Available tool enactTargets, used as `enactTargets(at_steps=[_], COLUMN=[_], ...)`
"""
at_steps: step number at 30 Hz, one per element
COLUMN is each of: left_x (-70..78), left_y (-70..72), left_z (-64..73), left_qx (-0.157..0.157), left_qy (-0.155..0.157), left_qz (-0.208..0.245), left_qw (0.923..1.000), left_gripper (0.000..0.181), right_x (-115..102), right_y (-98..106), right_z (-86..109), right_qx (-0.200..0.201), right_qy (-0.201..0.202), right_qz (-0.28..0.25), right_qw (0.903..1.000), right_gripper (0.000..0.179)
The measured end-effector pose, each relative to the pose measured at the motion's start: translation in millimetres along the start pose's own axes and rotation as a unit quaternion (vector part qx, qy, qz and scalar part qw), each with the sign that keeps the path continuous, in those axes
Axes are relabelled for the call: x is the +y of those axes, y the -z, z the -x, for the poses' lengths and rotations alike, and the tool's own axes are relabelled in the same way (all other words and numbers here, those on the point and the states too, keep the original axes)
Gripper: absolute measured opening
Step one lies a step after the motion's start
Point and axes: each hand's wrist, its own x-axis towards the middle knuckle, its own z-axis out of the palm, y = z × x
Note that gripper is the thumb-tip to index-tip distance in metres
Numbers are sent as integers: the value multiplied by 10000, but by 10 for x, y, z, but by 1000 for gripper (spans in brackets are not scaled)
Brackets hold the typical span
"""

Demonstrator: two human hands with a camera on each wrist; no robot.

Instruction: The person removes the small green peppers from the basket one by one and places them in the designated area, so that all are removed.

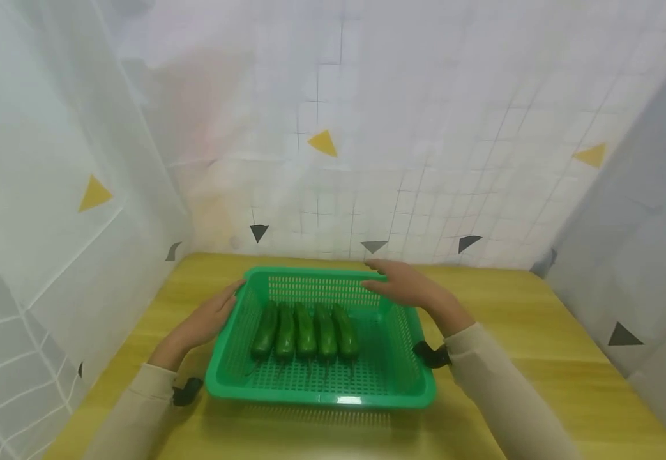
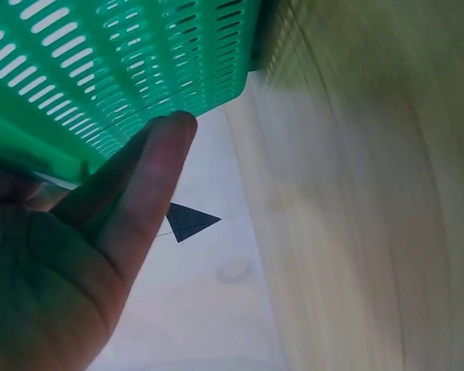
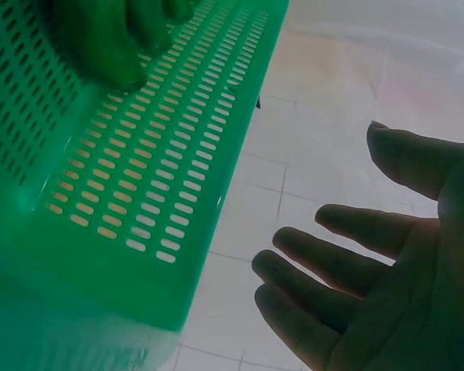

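A green plastic basket (image 1: 321, 400) with slotted walls sits on the wooden table. Inside, toward its left half, several long green peppers (image 1: 306, 332) lie side by side, thin stems pointing to the near side. My left hand (image 1: 209, 317) is at the basket's left side, fingers extended along the rim; in the left wrist view the hand (image 2: 77, 247) is against or very near the slotted wall, and its thumb is partly hidden. Over the back right corner hovers my right hand (image 1: 404, 284). Its fingers (image 3: 325, 286) are spread and relaxed, apart from the basket, holding nothing.
The yellowish wooden table (image 1: 505, 383) extends to both sides of the basket. Behind it hangs a white sheet (image 1: 459, 128) with thin grid lines and yellow and dark triangles; similar sheets close in the left and right sides.
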Motion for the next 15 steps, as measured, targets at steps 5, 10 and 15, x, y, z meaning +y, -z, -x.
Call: enactTargets(at_steps=[5,10,15], left_x=[4,20,11], left_y=[-25,-34,-41], left_z=[17,-9,-10], left_qx=[-7,55,53], left_qy=[13,9,52], left_qz=[28,27,172], left_qw=[10000,10000,9998], left_gripper=[51,51,51], right_x=[0,-2,0], right_y=[-67,-87,-126], right_z=[-45,-97,-148], right_qx=[-85,-139,-213], right_qy=[22,188,227], right_qz=[105,59,-55], right_qw=[9999,9997,9995], right_gripper=[61,59,58])
